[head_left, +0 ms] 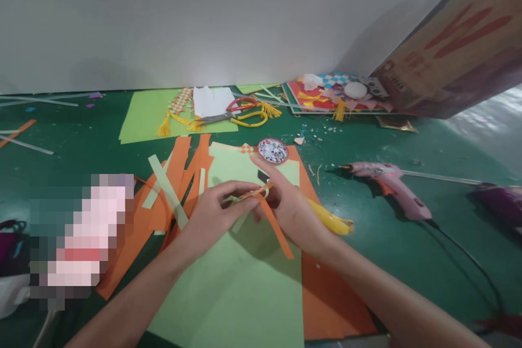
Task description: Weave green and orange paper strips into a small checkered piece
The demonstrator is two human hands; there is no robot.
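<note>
Holds a small bundle of green and orange paper strips [255,192] above pale green sheet [244,299], mid-scene; pinches its left end with left hand [218,217], grasps its right end with right hand [291,206], with one orange tail [275,228] slanting toward near right; has loose orange strips [181,155] to left, pink glue gun [389,176] to right, round dish [273,151] and scissors [230,116] toward far side

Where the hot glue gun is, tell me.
In the head view, the pink hot glue gun lies at right on the green table, right of the right hand.
</note>
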